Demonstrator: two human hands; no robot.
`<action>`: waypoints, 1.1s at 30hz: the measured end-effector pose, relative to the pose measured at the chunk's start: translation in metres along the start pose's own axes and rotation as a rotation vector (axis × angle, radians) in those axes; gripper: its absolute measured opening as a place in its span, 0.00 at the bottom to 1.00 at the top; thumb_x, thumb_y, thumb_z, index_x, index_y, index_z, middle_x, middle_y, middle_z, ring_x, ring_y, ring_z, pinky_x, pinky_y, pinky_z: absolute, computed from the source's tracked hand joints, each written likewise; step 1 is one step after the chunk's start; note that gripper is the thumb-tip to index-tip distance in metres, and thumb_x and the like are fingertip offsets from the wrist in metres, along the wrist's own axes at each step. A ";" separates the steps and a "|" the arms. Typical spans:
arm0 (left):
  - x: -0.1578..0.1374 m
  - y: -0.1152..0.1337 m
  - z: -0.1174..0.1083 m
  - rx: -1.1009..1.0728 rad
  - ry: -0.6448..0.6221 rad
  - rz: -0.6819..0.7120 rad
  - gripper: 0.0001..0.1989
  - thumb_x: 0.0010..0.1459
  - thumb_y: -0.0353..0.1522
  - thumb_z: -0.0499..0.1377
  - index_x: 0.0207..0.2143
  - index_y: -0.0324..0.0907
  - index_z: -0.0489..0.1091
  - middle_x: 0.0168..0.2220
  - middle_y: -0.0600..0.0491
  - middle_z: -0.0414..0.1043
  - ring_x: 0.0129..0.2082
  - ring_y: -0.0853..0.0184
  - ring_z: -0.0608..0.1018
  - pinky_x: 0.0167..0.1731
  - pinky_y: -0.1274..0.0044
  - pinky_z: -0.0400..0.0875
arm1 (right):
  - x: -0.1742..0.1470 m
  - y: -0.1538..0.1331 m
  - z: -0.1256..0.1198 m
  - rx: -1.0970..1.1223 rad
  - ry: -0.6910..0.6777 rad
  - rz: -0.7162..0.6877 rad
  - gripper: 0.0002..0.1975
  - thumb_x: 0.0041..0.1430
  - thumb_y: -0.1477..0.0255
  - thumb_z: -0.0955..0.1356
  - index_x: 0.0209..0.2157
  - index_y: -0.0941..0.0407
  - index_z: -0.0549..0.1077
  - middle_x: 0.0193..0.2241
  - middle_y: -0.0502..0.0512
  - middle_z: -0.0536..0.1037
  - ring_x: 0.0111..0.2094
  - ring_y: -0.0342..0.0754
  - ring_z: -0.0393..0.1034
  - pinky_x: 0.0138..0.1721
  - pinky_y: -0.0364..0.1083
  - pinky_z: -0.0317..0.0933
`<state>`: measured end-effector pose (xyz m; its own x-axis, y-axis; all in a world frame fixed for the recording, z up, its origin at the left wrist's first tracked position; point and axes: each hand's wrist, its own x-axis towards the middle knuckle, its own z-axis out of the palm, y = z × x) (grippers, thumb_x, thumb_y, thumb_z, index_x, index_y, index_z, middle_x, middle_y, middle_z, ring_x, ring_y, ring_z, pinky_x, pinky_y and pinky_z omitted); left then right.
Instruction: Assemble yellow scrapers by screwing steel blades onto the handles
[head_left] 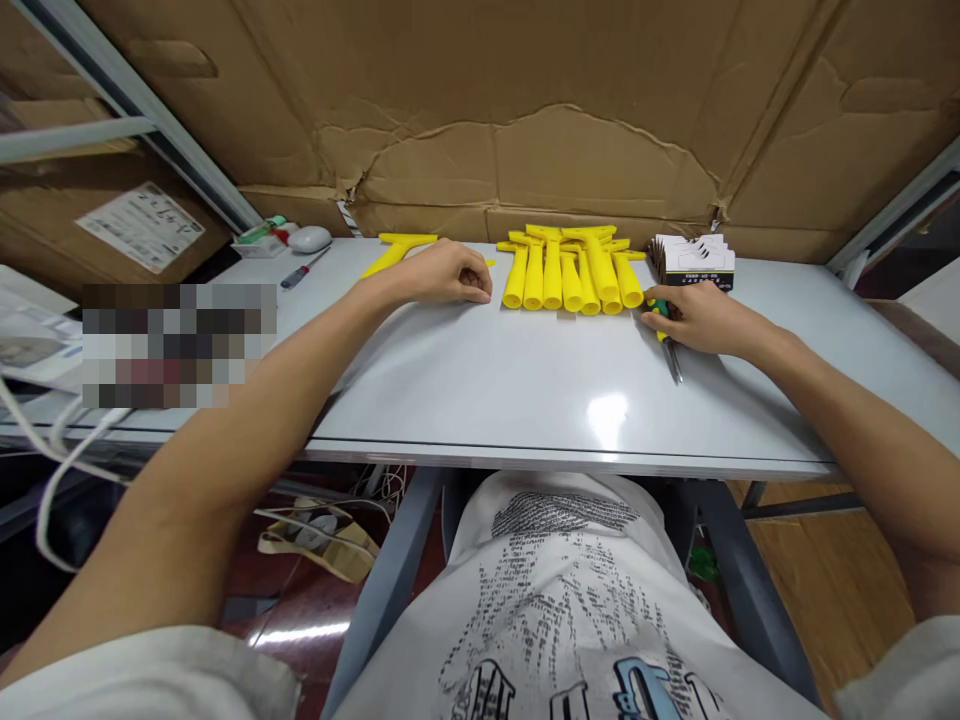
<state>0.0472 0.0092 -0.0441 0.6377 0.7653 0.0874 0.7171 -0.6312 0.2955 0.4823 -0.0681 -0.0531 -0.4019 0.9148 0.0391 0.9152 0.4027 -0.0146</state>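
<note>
My left hand point(452, 272) rests on the white table with its fingers curled in. A small yellow tip shows just beyond its knuckles; whether the fingers hold anything is hidden. Behind that wrist lies a yellow T-shaped plastic piece point(396, 250), partly covered by the forearm. To the right, several matching yellow T-shaped pieces point(553, 272) lie side by side, their round hollow ends towards me. My right hand point(694, 315) has thumb and fingers closed on the green-and-yellow handle of a tool point(672, 358), whose metal blade points towards me on the table.
A stack of printed cards point(699, 258) stands behind my right hand. At the back left are a computer mouse point(310, 239), a screwdriver point(300, 272) and a small tray point(260, 243). Cardboard point(525, 90) walls the back, and white cables point(56, 450) hang at left.
</note>
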 end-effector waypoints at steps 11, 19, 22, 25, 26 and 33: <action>-0.021 0.031 -0.019 0.018 -0.333 -0.096 0.15 0.54 0.49 0.69 0.35 0.51 0.87 0.39 0.57 0.88 0.43 0.59 0.85 0.44 0.75 0.73 | -0.002 -0.006 -0.005 -0.009 -0.019 0.010 0.29 0.78 0.55 0.61 0.64 0.58 0.79 0.39 0.64 0.86 0.42 0.64 0.80 0.46 0.54 0.64; -0.023 0.024 -0.028 -0.024 -0.312 -0.090 0.20 0.56 0.54 0.68 0.37 0.50 0.88 0.42 0.54 0.88 0.45 0.57 0.85 0.46 0.73 0.74 | 0.000 0.000 -0.001 -0.009 0.002 -0.004 0.27 0.77 0.54 0.63 0.63 0.56 0.80 0.37 0.62 0.86 0.40 0.62 0.79 0.46 0.52 0.63; -0.024 0.015 -0.030 -0.009 -0.177 -0.129 0.23 0.59 0.55 0.67 0.41 0.47 0.89 0.44 0.52 0.89 0.46 0.56 0.84 0.47 0.72 0.73 | 0.001 0.001 0.000 -0.018 0.010 -0.022 0.27 0.77 0.54 0.63 0.62 0.55 0.80 0.37 0.62 0.86 0.39 0.62 0.79 0.45 0.53 0.64; -0.023 0.000 -0.026 0.091 0.083 -0.186 0.26 0.64 0.52 0.65 0.49 0.42 0.88 0.52 0.47 0.88 0.48 0.58 0.83 0.51 0.70 0.74 | 0.000 0.000 -0.001 -0.028 0.011 -0.022 0.28 0.77 0.54 0.62 0.62 0.56 0.80 0.37 0.63 0.86 0.39 0.62 0.79 0.46 0.53 0.64; -0.022 -0.006 -0.023 0.143 0.131 -0.197 0.28 0.67 0.50 0.63 0.54 0.39 0.87 0.57 0.45 0.86 0.51 0.59 0.82 0.55 0.69 0.73 | 0.000 0.000 -0.001 -0.034 0.008 -0.021 0.28 0.77 0.54 0.61 0.63 0.56 0.80 0.37 0.63 0.86 0.39 0.62 0.79 0.46 0.53 0.65; -0.005 -0.025 0.002 0.267 -0.013 -0.241 0.30 0.68 0.43 0.55 0.62 0.40 0.84 0.68 0.48 0.80 0.70 0.49 0.78 0.72 0.63 0.67 | 0.000 -0.002 -0.002 -0.024 0.002 -0.026 0.27 0.77 0.54 0.61 0.61 0.55 0.80 0.36 0.62 0.86 0.39 0.62 0.79 0.45 0.54 0.65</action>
<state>0.0267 0.0206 -0.0537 0.4440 0.8954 0.0326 0.8942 -0.4451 0.0469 0.4805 -0.0689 -0.0512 -0.4255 0.9040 0.0415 0.9049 0.4255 0.0100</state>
